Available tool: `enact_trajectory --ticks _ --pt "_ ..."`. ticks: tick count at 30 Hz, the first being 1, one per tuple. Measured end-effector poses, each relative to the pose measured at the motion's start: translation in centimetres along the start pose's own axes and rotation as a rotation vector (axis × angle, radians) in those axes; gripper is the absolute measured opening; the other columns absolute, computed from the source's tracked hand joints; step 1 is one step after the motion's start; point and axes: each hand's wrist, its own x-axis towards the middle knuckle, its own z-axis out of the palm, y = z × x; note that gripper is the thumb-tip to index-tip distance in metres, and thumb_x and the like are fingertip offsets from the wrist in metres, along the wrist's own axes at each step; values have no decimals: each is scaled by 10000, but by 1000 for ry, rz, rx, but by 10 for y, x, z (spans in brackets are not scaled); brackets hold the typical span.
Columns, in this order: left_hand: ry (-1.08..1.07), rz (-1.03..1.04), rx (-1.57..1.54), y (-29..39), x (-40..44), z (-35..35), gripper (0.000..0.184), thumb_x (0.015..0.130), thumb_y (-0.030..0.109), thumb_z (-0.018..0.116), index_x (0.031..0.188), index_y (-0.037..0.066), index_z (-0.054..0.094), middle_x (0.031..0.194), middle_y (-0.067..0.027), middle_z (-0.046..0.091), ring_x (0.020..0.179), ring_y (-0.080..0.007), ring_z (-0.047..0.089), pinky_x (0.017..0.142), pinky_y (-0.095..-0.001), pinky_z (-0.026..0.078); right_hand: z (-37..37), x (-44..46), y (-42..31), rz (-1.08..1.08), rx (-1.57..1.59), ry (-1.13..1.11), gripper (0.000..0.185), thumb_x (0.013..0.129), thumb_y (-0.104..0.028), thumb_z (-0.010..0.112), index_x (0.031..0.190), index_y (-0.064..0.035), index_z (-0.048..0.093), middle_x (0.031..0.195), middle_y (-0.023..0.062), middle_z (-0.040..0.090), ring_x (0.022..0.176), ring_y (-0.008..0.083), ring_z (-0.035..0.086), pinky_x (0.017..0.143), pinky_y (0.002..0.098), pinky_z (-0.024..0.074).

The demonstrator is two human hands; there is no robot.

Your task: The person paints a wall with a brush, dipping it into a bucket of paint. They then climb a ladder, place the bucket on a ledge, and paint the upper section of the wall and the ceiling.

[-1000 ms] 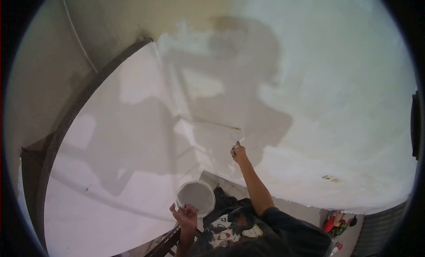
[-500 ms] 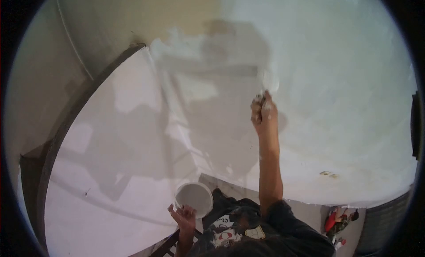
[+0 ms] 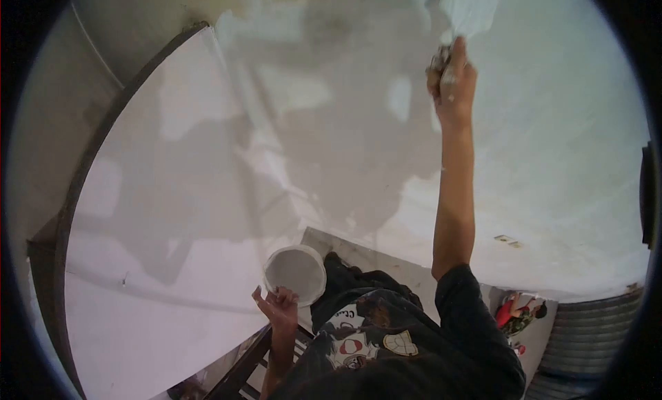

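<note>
My right hand (image 3: 453,83) is raised high against the wall (image 3: 552,138), its fingers wrapped round what looks like a paintbrush. The tool's pale end blends into a bright white patch (image 3: 472,7) on the wall just above the hand. White smears mark the hand's skin. Low down, my left hand (image 3: 278,305) has its fingers curled at the near rim of a white bucket (image 3: 321,279), with the thumb apart. A pale greyish-white content shows inside the bucket. My dark printed shirt (image 3: 379,338) is below, between the arms.
A white side wall with a dark curved edge (image 3: 86,165) stands on the left. Dark wooden slats (image 3: 238,369) lie beneath my left arm. A socket plate (image 3: 508,241) sits low on the wall. Another person in red (image 3: 514,314) is far below, beside a ribbed shutter (image 3: 586,338).
My right hand has moved up and to the right along the wall, the arm straighter. The view has tilted slightly. My left hand stays at the bucket's rim.
</note>
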Motion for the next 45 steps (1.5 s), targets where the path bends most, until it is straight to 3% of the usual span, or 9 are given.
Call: enact_trajectory --ticks 3,10,19,22,26,29,32,37,45 --pt "22 12 -2 -1 -2 0 438 811 523 435 692 107 364 506 27 224 456 -125 250 529 -296 272 -43 -20 87 52 -111 24 480 931 -474 366 593 -135 325 489 -37 298 357 64 254 320 217 182" --pt "62 -9 21 1 -6 7 427 830 504 397 708 96 369 521 17 217 473 -129 227 533 -296 251 -115 -113 292 211 -94 104 431 954 -402 353 628 -121 342 483 -49 315 367 41 294 316 214 244" --pt "106 -26 84 2 -5 5 423 845 498 374 723 95 414 555 10 210 507 -145 231 545 -310 246 -143 -225 431 535 -113 209 480 933 -458 372 584 -131 324 468 -45 315 344 58 319 298 226 256" --pt "173 27 123 -1 -8 13 431 857 496 361 710 93 413 561 12 210 513 -140 226 552 -306 247 -150 -249 448 671 -112 222 495 916 -497 384 583 -136 322 458 -32 329 332 68 323 294 233 252" --pt "43 -1 36 1 -6 5 438 879 489 329 716 91 416 559 13 212 514 -132 214 557 -295 236 -155 -277 462 903 -191 309 526 899 -532 394 572 -121 368 457 6 383 324 112 333 297 266 244" --pt "55 16 33 -1 -6 11 445 889 487 317 722 88 422 560 13 209 515 -126 207 553 -291 224 -161 -290 479 1133 -235 451 511 890 -547 394 614 -117 374 481 -10 332 345 108 308 310 251 246" --pt "43 8 18 0 -6 6 455 890 490 314 725 83 430 560 13 206 516 -125 206 548 -292 219 -179 -288 495 1102 52 394 490 938 -442 364 602 -90 419 472 31 377 342 149 341 331 281 262" --pt "46 6 28 1 -5 8 458 891 490 318 732 79 443 559 13 205 515 -127 209 539 -290 214 -161 -226 473 1247 235 574 410 966 -338 335 673 -65 425 526 32 363 388 146 314 345 273 241" --pt "59 7 43 0 -5 6 448 885 492 322 713 87 406 552 16 207 509 -125 215 538 -287 221 -87 -168 332 1024 464 450 358 968 -307 345 688 -90 397 551 14 361 415 113 319 342 249 215"
